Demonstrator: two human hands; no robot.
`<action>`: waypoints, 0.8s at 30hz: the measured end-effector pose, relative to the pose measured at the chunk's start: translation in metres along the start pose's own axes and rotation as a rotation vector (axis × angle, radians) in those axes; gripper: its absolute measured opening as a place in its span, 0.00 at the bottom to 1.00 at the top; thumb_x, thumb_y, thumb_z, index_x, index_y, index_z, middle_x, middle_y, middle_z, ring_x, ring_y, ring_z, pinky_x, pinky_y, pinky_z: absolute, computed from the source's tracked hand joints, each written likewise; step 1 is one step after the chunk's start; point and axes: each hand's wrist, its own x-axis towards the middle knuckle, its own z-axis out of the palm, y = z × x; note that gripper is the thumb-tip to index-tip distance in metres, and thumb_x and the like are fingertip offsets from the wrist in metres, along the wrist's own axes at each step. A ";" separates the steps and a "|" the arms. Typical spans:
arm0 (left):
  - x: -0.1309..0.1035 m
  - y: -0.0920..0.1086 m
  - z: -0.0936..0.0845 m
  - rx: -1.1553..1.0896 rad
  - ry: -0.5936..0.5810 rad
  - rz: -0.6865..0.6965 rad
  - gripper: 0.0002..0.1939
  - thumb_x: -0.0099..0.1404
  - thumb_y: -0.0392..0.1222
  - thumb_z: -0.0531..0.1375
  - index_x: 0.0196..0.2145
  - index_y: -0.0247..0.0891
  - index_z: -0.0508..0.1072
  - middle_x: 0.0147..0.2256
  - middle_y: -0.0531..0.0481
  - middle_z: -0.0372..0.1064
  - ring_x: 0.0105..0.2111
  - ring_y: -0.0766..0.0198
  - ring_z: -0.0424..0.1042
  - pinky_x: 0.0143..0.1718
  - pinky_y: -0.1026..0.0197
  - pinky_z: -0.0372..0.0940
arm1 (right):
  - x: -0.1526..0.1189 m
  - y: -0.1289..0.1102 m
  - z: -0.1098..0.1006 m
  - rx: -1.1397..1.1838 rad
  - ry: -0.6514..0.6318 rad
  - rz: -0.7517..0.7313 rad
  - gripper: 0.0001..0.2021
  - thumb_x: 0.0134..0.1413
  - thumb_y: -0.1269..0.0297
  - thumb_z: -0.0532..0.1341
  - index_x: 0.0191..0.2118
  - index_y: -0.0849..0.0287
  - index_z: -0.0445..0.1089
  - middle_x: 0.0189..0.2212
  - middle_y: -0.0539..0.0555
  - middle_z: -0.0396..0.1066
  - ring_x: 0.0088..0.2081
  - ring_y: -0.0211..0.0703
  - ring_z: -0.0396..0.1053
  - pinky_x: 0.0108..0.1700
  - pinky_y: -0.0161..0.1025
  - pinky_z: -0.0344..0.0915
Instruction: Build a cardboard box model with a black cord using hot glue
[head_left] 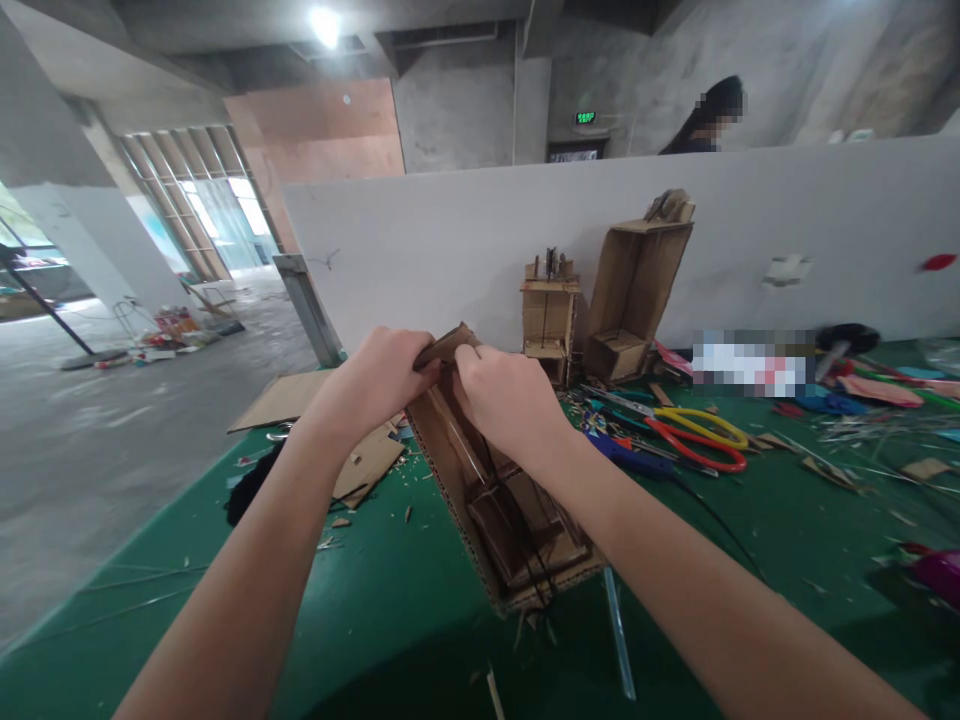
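Note:
An open cardboard box [450, 480] tilts over the green table, its far end raised between my hands. Inside it are a brown cardboard block, a thin stick and dark strings that hang past the near edge. My left hand [386, 375] is closed on the upper left corner of the box, around a folded cardboard flap [450, 345]. Just to the right, my right hand [506, 395] pinches the same end with bent fingers. What lies under its fingertips is hidden. A clear plastic stick [620, 640] shows beyond the near right corner of the box.
Two cardboard models, a small one [546, 315] and a tall one [637, 275], stand against the white partition [435, 240]. Scissors [697, 435], a blue glue gun [630, 455] and scraps lie to the right. Flat cardboard [277, 400] lies left on the green table [360, 620]. A person [709, 120] is behind the partition.

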 end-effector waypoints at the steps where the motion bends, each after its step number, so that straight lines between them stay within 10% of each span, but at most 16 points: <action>1: 0.000 0.000 0.000 0.002 0.001 0.003 0.11 0.60 0.44 0.52 0.22 0.38 0.64 0.21 0.48 0.65 0.22 0.63 0.63 0.24 0.61 0.50 | 0.000 0.000 0.000 -0.003 -0.003 0.000 0.07 0.59 0.70 0.50 0.36 0.64 0.64 0.28 0.58 0.71 0.26 0.43 0.70 0.21 0.38 0.45; 24: -0.001 0.002 -0.003 -0.025 0.002 0.029 0.10 0.58 0.42 0.52 0.22 0.38 0.65 0.21 0.49 0.66 0.21 0.64 0.62 0.24 0.62 0.51 | 0.005 -0.002 0.001 -0.002 -0.006 0.006 0.08 0.58 0.72 0.49 0.37 0.65 0.65 0.28 0.60 0.71 0.28 0.46 0.70 0.22 0.37 0.49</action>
